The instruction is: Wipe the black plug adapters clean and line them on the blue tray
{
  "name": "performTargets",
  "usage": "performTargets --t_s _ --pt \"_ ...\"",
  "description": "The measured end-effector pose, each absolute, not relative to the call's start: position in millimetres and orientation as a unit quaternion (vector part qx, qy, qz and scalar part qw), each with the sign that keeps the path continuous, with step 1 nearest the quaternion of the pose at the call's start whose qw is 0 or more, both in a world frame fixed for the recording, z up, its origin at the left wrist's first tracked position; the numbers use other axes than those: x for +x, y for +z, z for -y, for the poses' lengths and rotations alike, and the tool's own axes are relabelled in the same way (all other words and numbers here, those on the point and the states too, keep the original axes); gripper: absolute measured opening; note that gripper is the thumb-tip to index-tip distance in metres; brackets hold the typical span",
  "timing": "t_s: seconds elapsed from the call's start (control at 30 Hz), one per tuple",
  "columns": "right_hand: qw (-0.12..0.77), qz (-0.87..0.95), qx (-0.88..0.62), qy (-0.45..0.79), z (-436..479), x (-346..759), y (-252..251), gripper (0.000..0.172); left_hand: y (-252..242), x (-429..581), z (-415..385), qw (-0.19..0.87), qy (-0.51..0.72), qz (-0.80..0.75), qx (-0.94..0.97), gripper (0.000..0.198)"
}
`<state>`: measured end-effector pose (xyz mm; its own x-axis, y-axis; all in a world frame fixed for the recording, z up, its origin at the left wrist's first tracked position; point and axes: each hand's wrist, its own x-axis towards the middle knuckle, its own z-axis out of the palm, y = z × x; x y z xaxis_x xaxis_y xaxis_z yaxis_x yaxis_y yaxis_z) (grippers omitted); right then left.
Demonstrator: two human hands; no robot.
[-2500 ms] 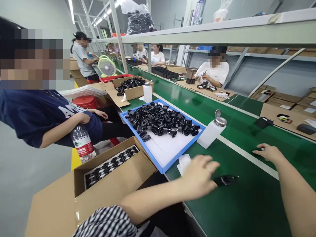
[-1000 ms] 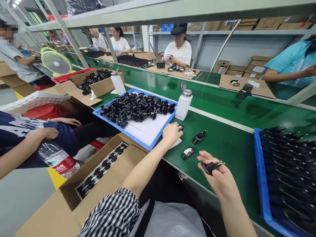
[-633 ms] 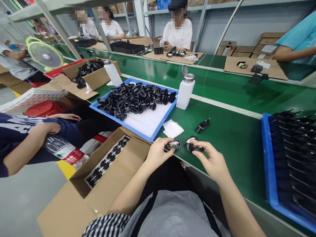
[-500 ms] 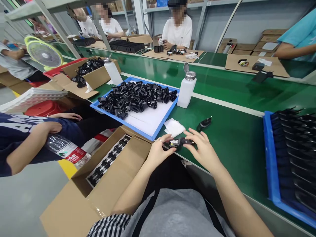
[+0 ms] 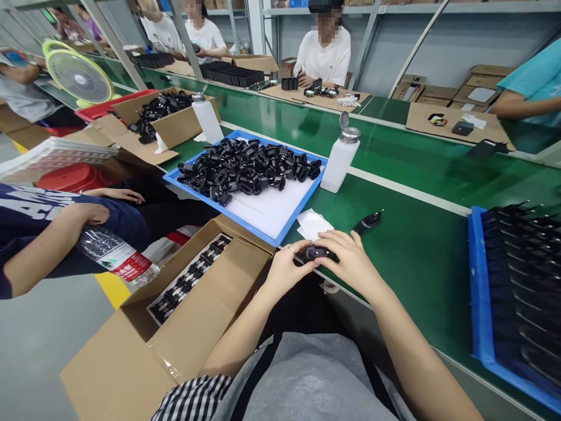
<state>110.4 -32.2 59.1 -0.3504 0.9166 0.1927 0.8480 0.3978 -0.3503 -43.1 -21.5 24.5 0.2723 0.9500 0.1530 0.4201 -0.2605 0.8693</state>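
Observation:
Near the table edge, my left hand [image 5: 283, 270] grips a small black plug adapter [image 5: 316, 252] between thumb and fingers. My right hand [image 5: 352, 261] closes on its other side, so both hands hold it. The fingers cover much of it, and its inside is out of sight. Behind my right hand, another black plug piece [image 5: 368, 223] with thin metal pins lies on the green table. A folded white wipe [image 5: 314, 223] rests just beyond my fingertips.
Black plastic parts heap in a blue-rimmed tray [image 5: 274, 237]; a white pump bottle [image 5: 339, 161] stands beside it. At right, a blue crate [image 5: 482, 310] holds black pieces with pins. An open carton [image 5: 205, 304] is at left, near a person holding a water bottle [image 5: 127, 263].
The open housing with parts showing inside and the black piece in my right hand have come together. My hands have moved closer, and the camera view has shifted slightly.

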Motion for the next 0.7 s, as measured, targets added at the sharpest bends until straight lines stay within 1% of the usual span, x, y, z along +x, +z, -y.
performTargets --t_s 0.07,0.1,0.13,0.23,0.33,0.4,0.47,0.6,0.63,0.7 --pt "0.146 0.819 -0.544 0.106 29.4 114.5 61.6 0.035 27.3 -43.5 22.1 0.36 0.349 -0.488 0.715 0.033" --pt "0.127 0.822 -0.545 0.108 28.1 116.3 62.6 0.037 28.5 -43.8 22.4 0.356 0.343 -0.489 0.718 0.033" --pt "0.11 0.825 -0.544 0.106 27.1 117.7 63.4 0.035 29.6 -44.3 22.6 0.355 0.337 -0.49 0.721 0.033" --pt "0.083 0.837 -0.534 0.081 25.6 119.0 64.8 0.023 32.0 -46.3 22.5 0.356 0.324 -0.486 0.729 0.033" --pt "0.078 0.843 -0.53 0.053 25.7 116.8 68.0 0.021 37.3 -48.3 20.4 0.347 0.294 -0.487 0.746 0.031" --pt "0.069 0.846 -0.527 0.047 25.1 114.1 72.8 0.019 45.3 -48.0 17.5 0.322 0.248 -0.498 0.766 0.032" --pt "0.05 0.849 -0.523 0.049 23.0 110.4 79.3 0.017 57.7 -45.3 13.6 0.276 0.171 -0.515 0.793 0.031" --pt "-0.012 0.858 -0.511 0.051 15.4 101.9 89.4 0.007 88.2 -31.6 6.1 0.179 -0.018 -0.533 0.826 0.015" --pt "-0.026 0.86 -0.507 0.053 13.5 100.3 90.3 0.006 94.9 -27.4 5.2 0.168 -0.043 -0.535 0.827 0.013" --pt "-0.038 0.863 -0.5 0.058 10.4 98.4 90.3 0.011 104.9 -19.9 4.7 0.16 -0.059 -0.532 0.829 0.011"
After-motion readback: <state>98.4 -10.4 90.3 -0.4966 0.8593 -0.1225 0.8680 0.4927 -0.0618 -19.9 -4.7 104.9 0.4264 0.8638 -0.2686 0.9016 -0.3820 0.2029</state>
